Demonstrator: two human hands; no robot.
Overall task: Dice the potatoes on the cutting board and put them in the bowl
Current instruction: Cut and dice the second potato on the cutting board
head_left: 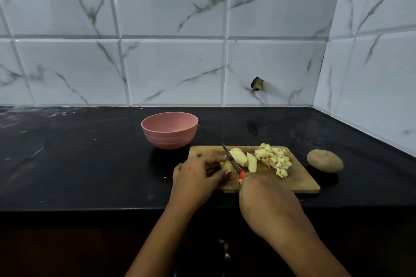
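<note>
Pinning potato piece (225, 166) on cutting board (299, 179), left fingers (213, 159) curled; right fingers (246, 181) wrapped round red-handled knife (231, 159).

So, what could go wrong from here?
The left hand holds a small potato piece, fingers right beside the knife; a slip could nick them. The diced pile reaches the far edge of the cutting board, so cubes may spill onto the counter.
</note>
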